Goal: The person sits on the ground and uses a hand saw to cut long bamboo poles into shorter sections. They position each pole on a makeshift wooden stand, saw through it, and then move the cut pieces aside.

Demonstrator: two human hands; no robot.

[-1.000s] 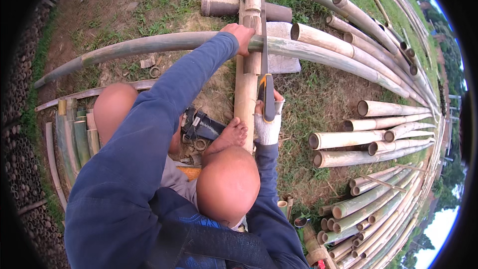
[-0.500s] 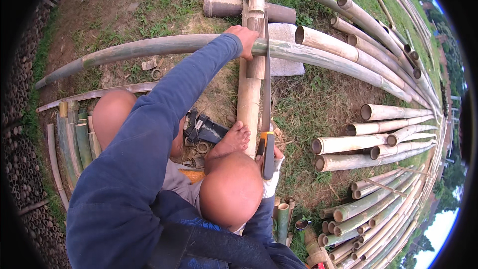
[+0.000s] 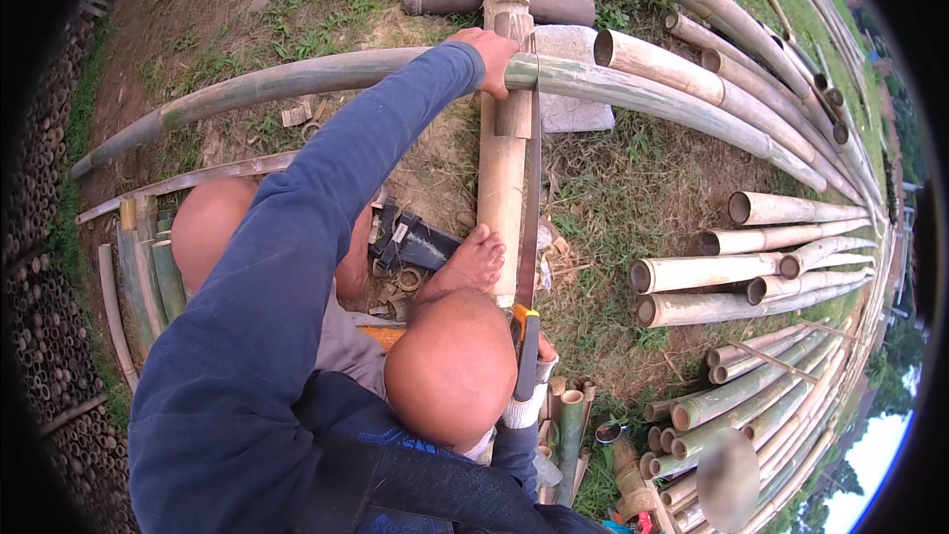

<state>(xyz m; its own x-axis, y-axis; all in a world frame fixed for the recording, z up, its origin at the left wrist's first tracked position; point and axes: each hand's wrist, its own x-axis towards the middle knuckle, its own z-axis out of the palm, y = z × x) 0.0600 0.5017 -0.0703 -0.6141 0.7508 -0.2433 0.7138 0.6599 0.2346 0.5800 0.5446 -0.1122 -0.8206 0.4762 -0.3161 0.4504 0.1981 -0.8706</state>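
Observation:
My left hand [image 3: 487, 56] presses down on a long green bamboo pole [image 3: 297, 79] that lies across a thick tan bamboo log [image 3: 502, 168]. My right hand [image 3: 532, 376], in a white glove, grips the handle of a hand saw [image 3: 530, 237]. Its blade runs up along the log to the pole, beside my left hand. My bare foot [image 3: 473, 262] rests against the log, and my knee [image 3: 450, 371] hides part of my right arm.
Cut bamboo poles [image 3: 732, 272] lie stacked at the right, with longer ones [image 3: 751, 49] fanned behind. A flat stone [image 3: 573, 79] sits under the pole. Short bamboo offcuts [image 3: 568, 425] stand by my right hand. Dark tools [image 3: 410, 242] lie on the ground, bamboo strips [image 3: 143, 267] at the left.
My right hand has drawn the saw back toward me, from up beside the log to down by my knee. My left hand has stayed on the pole.

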